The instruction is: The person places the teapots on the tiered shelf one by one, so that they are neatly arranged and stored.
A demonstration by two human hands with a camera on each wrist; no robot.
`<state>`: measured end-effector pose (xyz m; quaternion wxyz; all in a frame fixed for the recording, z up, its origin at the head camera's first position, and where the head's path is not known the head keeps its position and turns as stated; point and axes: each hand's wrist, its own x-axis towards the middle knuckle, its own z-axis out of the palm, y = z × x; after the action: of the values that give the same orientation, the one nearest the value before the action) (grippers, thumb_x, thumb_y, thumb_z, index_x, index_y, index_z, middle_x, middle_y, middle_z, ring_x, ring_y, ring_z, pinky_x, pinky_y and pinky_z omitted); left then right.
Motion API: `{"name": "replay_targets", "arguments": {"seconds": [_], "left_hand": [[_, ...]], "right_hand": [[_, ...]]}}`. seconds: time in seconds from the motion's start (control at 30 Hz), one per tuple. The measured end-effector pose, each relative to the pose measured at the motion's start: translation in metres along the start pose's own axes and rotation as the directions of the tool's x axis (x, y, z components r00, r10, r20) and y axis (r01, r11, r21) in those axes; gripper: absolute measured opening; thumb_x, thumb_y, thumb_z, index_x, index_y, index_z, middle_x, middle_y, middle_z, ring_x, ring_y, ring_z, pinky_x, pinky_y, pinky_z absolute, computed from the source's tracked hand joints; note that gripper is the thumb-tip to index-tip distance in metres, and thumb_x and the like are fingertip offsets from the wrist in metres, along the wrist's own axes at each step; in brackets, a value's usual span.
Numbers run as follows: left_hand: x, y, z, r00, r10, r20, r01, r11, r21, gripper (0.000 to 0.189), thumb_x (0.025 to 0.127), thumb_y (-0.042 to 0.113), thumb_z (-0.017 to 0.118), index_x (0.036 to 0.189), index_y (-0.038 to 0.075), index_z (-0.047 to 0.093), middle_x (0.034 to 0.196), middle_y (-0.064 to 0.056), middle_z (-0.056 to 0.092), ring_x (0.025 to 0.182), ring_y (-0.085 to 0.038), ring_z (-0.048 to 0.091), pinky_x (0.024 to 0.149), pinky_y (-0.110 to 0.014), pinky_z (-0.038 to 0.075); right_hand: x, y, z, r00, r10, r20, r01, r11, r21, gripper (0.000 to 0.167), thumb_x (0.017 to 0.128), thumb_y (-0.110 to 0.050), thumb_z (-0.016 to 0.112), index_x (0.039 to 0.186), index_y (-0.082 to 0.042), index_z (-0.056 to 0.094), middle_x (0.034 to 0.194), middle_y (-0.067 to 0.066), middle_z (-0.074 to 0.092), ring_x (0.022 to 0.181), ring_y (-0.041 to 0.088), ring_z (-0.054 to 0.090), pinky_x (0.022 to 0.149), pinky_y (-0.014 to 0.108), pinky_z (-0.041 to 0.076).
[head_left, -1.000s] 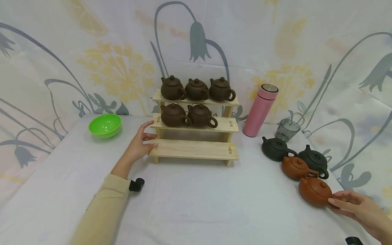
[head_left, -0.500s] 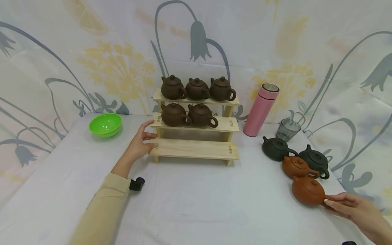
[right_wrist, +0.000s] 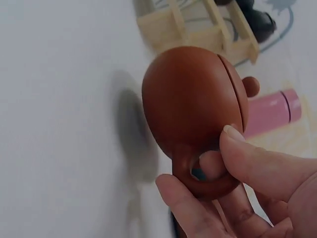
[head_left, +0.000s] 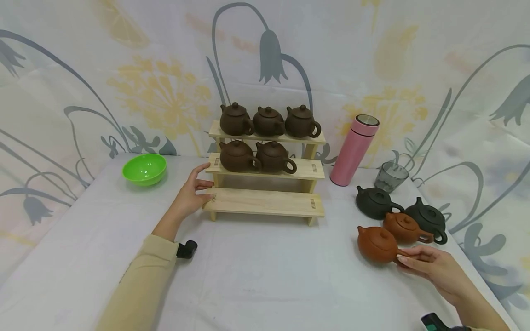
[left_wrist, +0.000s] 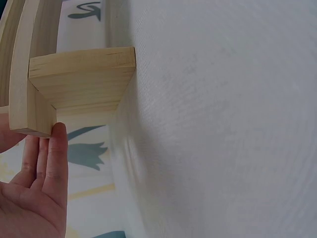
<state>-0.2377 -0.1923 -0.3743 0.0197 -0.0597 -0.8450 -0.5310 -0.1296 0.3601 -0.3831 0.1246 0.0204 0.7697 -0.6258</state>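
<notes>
My right hand (head_left: 439,269) pinches the handle of a reddish-brown teapot (head_left: 376,245) on the right side of the table. In the right wrist view, the teapot (right_wrist: 193,99) hangs clear of the cloth, its shadow apart from it. My thumb and fingers are round the handle loop. At the left end of a three-step wooden shelf (head_left: 265,202), my left hand (head_left: 187,197) grips the edge, thumb on the lowest board. The left wrist view has the fingers (left_wrist: 57,168) against that board's end. Several dark brown teapots (head_left: 237,156) stand on the two upper steps.
Another reddish-brown teapot (head_left: 406,227) and two black teapots (head_left: 374,202) (head_left: 426,218) sit close together on the right. Behind them are a clear glass (head_left: 390,177) and a pink thermos flask (head_left: 354,151). A green bowl (head_left: 145,170) stands left of the shelf.
My right hand has carried the reddish-brown teapot leftward and slightly up the view, away from the table's right edge. My left hand has stayed on the shelf.
</notes>
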Motion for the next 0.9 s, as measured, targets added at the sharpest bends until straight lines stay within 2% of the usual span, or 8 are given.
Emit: {"name": "replay_targets", "arguments": {"seconds": [0.2,0.6,0.73,0.9], "left_hand": [[0.0,-0.002,0.0,1.0,-0.005,0.001,0.005,1.0,0.007,0.083,0.084,-0.009,0.062,0.147,0.022,0.02,0.118,-0.026,0.054,0.116,-0.041,0.046,0.092,-0.047,0.043],[0.001,-0.001,-0.001,1.0,-0.005,-0.002,0.005,1.0,0.016,0.083,0.084,-0.009,0.062,0.147,0.023,0.02,0.118,-0.025,0.054,0.117,-0.041,0.046,0.093,-0.049,0.041],[0.001,-0.002,-0.001,1.0,-0.004,-0.002,0.004,1.0,0.019,0.083,0.084,-0.009,0.062,0.147,0.022,0.02,0.118,-0.026,0.055,0.116,-0.041,0.046,0.093,-0.049,0.041],[0.001,-0.003,-0.001,1.0,0.008,-0.001,-0.008,1.0,0.018,0.082,0.084,-0.009,0.061,0.147,0.022,0.02,0.117,-0.026,0.055,0.116,-0.041,0.046,0.092,-0.049,0.042]], "right_hand": [[0.011,-0.019,0.025,0.998,-0.059,-0.017,0.058,0.998,-0.016,0.009,0.086,0.002,0.063,0.094,0.0,0.067,0.092,-0.004,0.066,0.082,0.017,0.067,0.072,0.031,0.054],[0.024,-0.056,0.05,0.981,-0.195,0.007,0.192,0.971,0.141,0.017,0.085,0.007,0.062,0.092,-0.006,0.071,0.094,0.002,0.06,0.081,0.021,0.068,0.072,0.034,0.053],[0.029,-0.066,0.056,0.977,-0.211,0.017,0.206,0.966,0.155,0.017,0.085,0.007,0.062,0.092,-0.006,0.071,0.091,0.003,0.063,0.081,0.02,0.068,0.073,0.03,0.052],[0.037,-0.082,0.062,0.982,-0.19,0.008,0.186,0.969,0.164,0.016,0.085,0.003,0.064,0.091,-0.01,0.072,0.089,0.002,0.067,0.081,0.019,0.068,0.073,0.028,0.052]]}}
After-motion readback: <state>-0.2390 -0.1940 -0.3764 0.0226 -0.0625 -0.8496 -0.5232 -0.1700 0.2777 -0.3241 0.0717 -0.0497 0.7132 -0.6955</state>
